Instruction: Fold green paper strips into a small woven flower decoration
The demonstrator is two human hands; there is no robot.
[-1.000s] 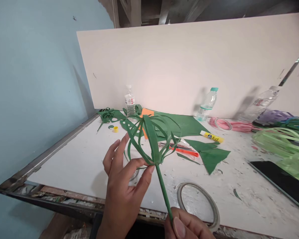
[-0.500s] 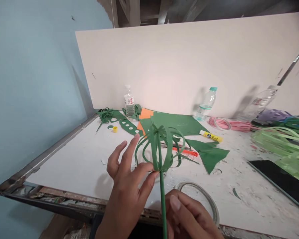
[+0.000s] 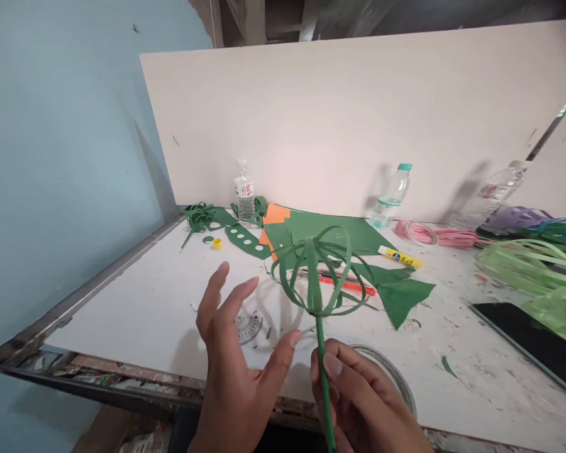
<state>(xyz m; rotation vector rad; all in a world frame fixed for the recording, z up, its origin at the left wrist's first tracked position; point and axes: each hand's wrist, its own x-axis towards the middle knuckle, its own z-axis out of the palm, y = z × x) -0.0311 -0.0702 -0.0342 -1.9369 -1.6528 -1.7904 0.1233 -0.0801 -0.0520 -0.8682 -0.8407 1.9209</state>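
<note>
My right hand point(image 3: 363, 393) grips the green stem of a paper-strip flower point(image 3: 315, 283) between thumb and fingers. Its looped green strips form a round cage at the top of the stem, which leans slightly left. Beside the stem, my left hand point(image 3: 240, 365) is open, fingers spread and apart from the flower. Past the left fingers lies a clear protractor point(image 3: 249, 328), partly hidden. Behind the flower are an orange-red cutter point(image 3: 353, 287) and cut green paper point(image 3: 399, 296). A roll of tape point(image 3: 396, 374) lies partly under my right hand.
Green sheets point(image 3: 339, 229), orange paper point(image 3: 277, 214) and a second strip flower point(image 3: 200, 216) lie at the back. Bottles point(image 3: 245, 195) stand along the white board. On the right are a glue stick point(image 3: 400, 257), a phone point(image 3: 528, 346) and light green strips point(image 3: 523, 267).
My left hand has let go of the base of the strip cage and opened to the left. The flower has shifted right and turned, with my right hand holding higher on its stem.
</note>
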